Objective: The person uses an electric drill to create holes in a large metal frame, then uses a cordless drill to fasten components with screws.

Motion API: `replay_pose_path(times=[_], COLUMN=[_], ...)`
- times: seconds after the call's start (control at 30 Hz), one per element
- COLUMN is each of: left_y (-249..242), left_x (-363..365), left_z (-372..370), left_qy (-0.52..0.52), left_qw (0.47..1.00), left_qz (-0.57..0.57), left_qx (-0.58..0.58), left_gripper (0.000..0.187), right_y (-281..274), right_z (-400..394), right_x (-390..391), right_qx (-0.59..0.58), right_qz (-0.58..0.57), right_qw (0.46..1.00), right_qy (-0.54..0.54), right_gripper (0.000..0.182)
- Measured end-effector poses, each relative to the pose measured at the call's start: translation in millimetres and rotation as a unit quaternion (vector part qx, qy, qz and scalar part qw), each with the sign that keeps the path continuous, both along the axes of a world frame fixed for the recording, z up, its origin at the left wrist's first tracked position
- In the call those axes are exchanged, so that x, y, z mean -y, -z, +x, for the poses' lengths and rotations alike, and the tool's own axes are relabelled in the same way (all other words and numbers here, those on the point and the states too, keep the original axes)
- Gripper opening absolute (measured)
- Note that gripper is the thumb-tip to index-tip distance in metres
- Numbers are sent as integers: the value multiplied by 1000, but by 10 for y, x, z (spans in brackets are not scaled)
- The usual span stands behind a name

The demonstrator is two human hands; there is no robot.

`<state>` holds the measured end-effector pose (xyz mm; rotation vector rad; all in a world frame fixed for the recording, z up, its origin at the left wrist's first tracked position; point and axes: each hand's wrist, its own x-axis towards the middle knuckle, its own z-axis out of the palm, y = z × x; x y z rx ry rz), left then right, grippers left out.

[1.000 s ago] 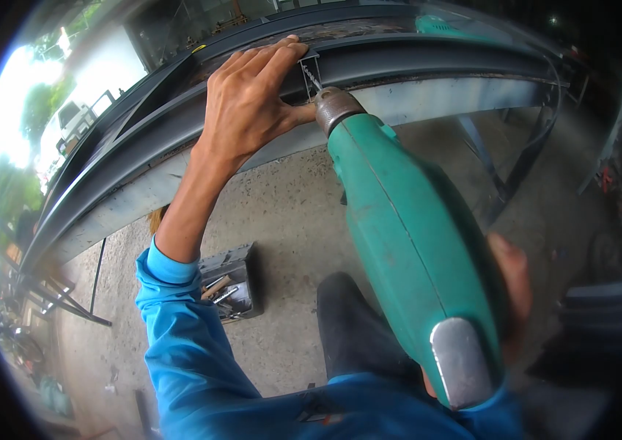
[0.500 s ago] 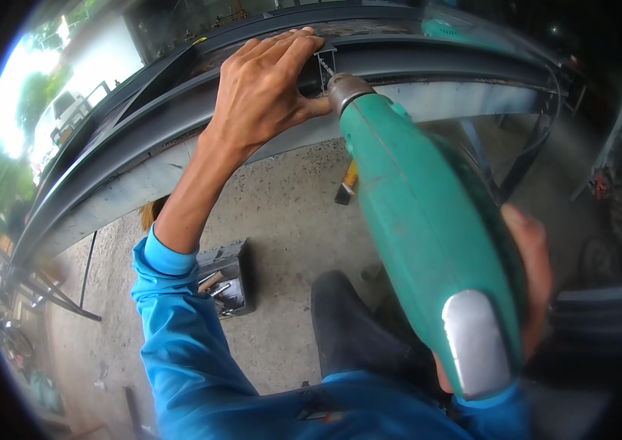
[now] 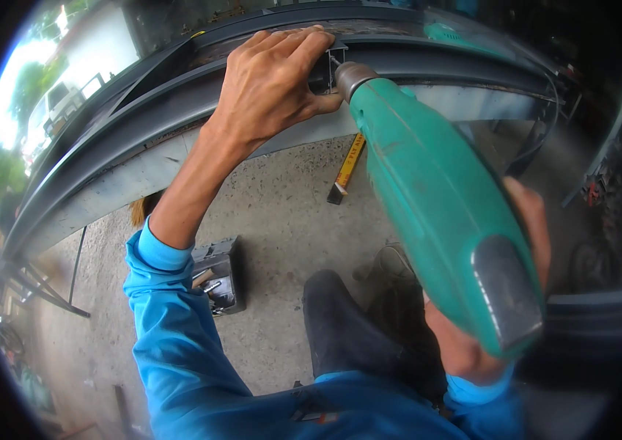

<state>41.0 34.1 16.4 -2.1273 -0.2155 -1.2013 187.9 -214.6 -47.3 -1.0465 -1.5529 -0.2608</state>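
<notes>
My right hand (image 3: 461, 337), partly hidden below the tool, is wrapped around the grip of a green power drill (image 3: 435, 198). The drill's chuck (image 3: 355, 78) points away from me, and its bit meets a small metal bracket (image 3: 337, 54) on the dark steel beam (image 3: 435, 62). Close beside the chuck, my left hand (image 3: 270, 84) clasps the bracket against the beam, fingers over the top and thumb underneath. The exact contact of bit and metal is too small to make out.
Below the beam, a yellow level-like bar (image 3: 349, 165) stands out against the concrete floor. An open grey toolbox (image 3: 223, 279) with tools is by my left sleeve. Another green tool (image 3: 443, 31) lies behind the beam, and a cable (image 3: 556, 110) hangs at the right.
The drill's rear end has swung to the right and farther from me, with my right hand still around it. My left hand stays on the bracket. The whole view has shifted slightly.
</notes>
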Motion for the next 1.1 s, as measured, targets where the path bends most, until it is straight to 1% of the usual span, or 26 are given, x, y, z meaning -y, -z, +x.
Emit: replay_pose_path(times=[0.03,0.07,0.1,0.17,0.2,0.27,0.33,0.37,0.43,0.57,0.63,0.67,0.7,0.77,0.83,0.9,0.97,1.03,1.1], left_y=[0,7,5,3,-1,-11,-11,-10,1,-7,-28,-31,-43,-53,-66,-75,-69,-78,-78], left_x=[12,11,3,10,34,51,34,23,0,14,12,22,39,78,71,87,90,88,91], left_z=[0,-1,0,6,2,-1,5,8,13,5,7,11,11,3,1,-5,-3,-8,-7], left_qy=[-4,-5,-5,-4,1,7,16,17,17,13,10,10,15,12,16,10,6,9,12], left_qw=[1000,1000,1000,1000,1000,1000,1000,1000,1000,1000,1000,1000,1000,999,999,999,999,999,998], left_qz=[-1,-3,2,7,-11,-26,-7,-5,-1,-15,-8,-5,3,-33,-23,-31,-29,-39,-46], left_qx=[-4,-6,-3,0,-1,-2,0,-1,1,-9,-11,-14,-18,-19,-29,-32,-33,-36,-36], left_gripper=[63,63,62,60,56,54,53,53,52,50,65,65,65,62,60,61,60,59,59], right_y=[-3,-4,-5,-6,-37,-53,-22,-24,-44,-88,-90,-38,-46,-64,-109,-96,-70,-28,-74], right_z=[-20,-43,-61,-66,-42,-32,-51,-50,-39,21,20,-24,-31,-41,-41,-26,-48,-30,-15], right_x=[-20,-39,-60,-74,-84,-98,-107,-93,-45,-27,-25,-66,-79,-69,-44,-54,-73,-96,-71], right_qx=[0,-14,-26,-40,-20,-1,-38,-39,-18,-5,-34,-74,-77,-24,-27,-85,-97,-127,-124], right_qz=[-1,11,24,15,2,-10,-9,-7,-27,-23,-30,-8,0,-40,-49,-99,-76,-36,-54], right_qw=[1000,999,997,997,997,996,992,993,997,996,989,990,990,997,998,991,992,987,986], right_qy=[-1,-32,-63,-69,-78,-87,-116,-115,-64,-91,-139,-123,-118,-61,-38,-39,-38,-96,-93], right_gripper=[63,64,64,64,65,65,65,65,66,67,65,62,62,60,60,56,53,52,53])
